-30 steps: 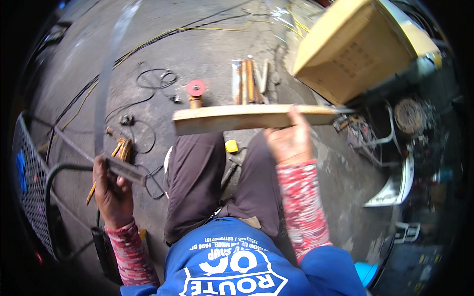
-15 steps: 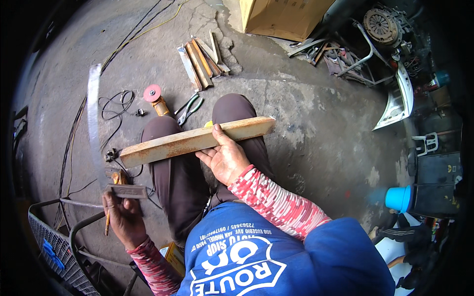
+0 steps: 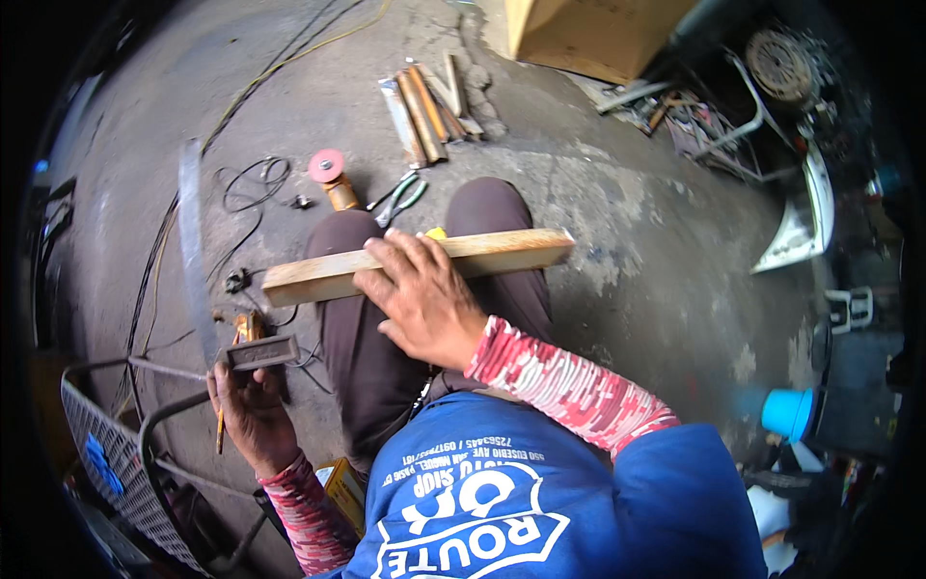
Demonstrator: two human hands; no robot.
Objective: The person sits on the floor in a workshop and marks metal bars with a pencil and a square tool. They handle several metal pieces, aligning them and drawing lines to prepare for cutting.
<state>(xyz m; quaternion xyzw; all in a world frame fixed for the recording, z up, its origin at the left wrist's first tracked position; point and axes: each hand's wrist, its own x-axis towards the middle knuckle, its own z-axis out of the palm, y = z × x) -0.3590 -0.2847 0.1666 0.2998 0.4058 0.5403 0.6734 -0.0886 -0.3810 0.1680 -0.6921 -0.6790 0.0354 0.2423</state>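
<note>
The metal bar [image 3: 511, 253] runs over the knees [image 3: 490, 205] — the right hand [image 3: 424, 307] lies across its middle, though I can't tell whether that grip is closed. Near left, the left hand [image 3: 253, 420] holds a square [image 3: 262, 353]. Pliers [image 3: 401, 200] lie beyond on the concrete floor [image 3: 656, 357] — far right, a cardboard box [image 3: 598, 34].

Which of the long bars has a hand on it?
The bar over the legs: the right hand is on it. The other bars lie bunched on the floor, with no hand on them.
</note>
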